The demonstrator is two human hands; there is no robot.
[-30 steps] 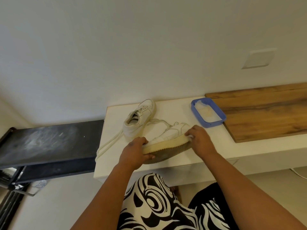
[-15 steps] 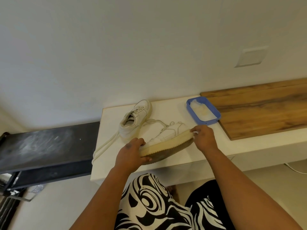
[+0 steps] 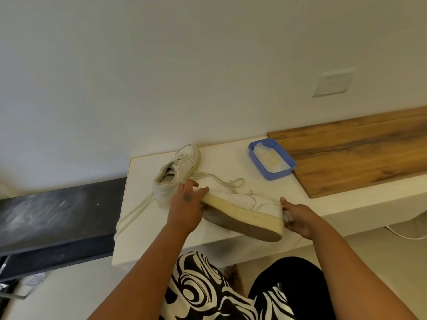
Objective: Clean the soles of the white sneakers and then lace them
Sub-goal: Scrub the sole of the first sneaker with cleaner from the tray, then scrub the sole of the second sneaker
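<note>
A white sneaker [image 3: 245, 207] lies tipped on its side near the front of the white counter [image 3: 147, 218], its yellowed sole edge and grey tread facing me. My left hand [image 3: 187, 204] grips its left end. My right hand [image 3: 298, 217] pinches a small white wipe [image 3: 287, 215] against the sneaker's right end. The second white sneaker [image 3: 176, 172] stands upright behind, by the wall. Loose cream laces [image 3: 221, 181] trail across the counter and down toward its left front corner.
A blue tray [image 3: 256, 162] with white wipes sits at the back right of the counter. A wooden board [image 3: 360, 153] lies to its right. A black shelf [image 3: 57, 213] adjoins the counter on the left. My patterned-clad knees are below the counter edge.
The held sneaker has swung so its right end is lower and nearer me. My right hand followed along the sole to that end. My left hand kept its grip.
</note>
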